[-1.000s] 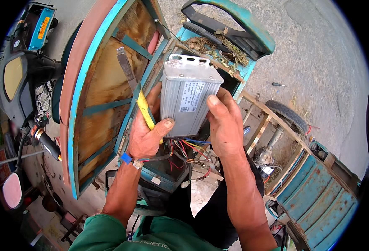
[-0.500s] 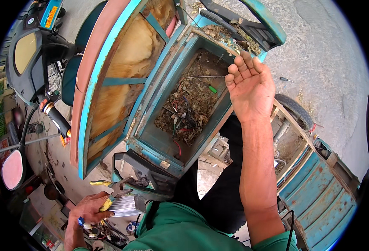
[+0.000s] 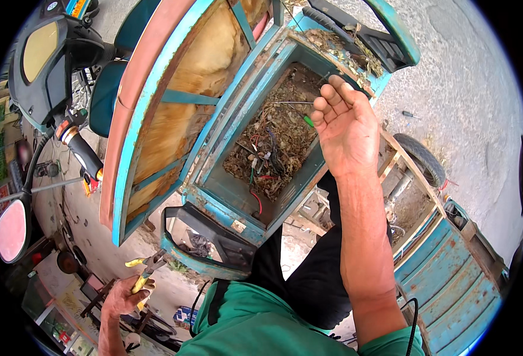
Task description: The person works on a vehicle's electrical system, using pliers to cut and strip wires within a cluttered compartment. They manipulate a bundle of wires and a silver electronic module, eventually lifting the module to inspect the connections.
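My left hand (image 3: 121, 296), low on the left, is closed around a pair of pliers (image 3: 146, 273) with yellow handles and metal jaws pointing up. My right hand (image 3: 349, 133) hangs over the right side of a blue metal box (image 3: 214, 204), palm up, fingers loosely curled and holding nothing. Inside that box lie dry leaves (image 3: 291, 133), a tangle of wires (image 3: 267, 153) and a red wire (image 3: 259, 204). A green-handled screwdriver (image 3: 308, 120) rests on the leaves, partly hidden behind my right fingers.
A hinged seat lid (image 3: 175, 133) stands raised left of the box. Beyond it are handlebars with a grip (image 3: 83, 157) and mirror (image 3: 11, 231). A small screwdriver (image 3: 408, 114) lies on the ground at right, near a tyre (image 3: 418, 159) and a blue ribbed panel (image 3: 451, 267).
The silver finned block with wires at my left hand has gone from view; the pliers stay in that hand. My right hand has shifted slightly left in the picture, along with the whole view.
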Available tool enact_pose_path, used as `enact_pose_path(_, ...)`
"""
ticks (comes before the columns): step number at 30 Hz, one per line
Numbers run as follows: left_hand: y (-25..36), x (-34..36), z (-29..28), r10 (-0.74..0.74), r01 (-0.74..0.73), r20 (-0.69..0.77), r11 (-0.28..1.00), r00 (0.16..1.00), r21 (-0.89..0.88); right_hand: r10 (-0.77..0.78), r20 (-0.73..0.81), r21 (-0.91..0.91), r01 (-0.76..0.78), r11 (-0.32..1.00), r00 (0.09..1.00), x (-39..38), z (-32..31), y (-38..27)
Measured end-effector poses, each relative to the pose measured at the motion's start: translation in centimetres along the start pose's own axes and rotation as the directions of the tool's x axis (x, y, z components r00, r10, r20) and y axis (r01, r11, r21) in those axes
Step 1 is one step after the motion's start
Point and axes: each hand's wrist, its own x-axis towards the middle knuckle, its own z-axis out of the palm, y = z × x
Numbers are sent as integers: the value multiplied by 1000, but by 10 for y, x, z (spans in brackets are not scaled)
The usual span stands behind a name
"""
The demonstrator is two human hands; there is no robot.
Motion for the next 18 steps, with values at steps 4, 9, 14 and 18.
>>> enact_pose_path(4, 67, 34, 36, 383, -302, 10, 744, 924, -596, 218, 52, -160, -208, 965, 974, -35, 26, 36)
enact_pose_path(9, 133, 106, 61, 637, -324, 87, 498, 766, -804, 414, 597, -216, -359, 908, 687, -77, 36, 77)
enact_pose_path(14, 149, 159, 77, 690, -221, 284, 546, 665, -808, 406, 383, -651, -69, 756, 830, -73, 49, 61)
enact_pose_path(18, 165, 227, 95, 676, -198, 57, 295, 735, -935, 102, 302, -473, 56, 879, 948, -76, 45, 66)
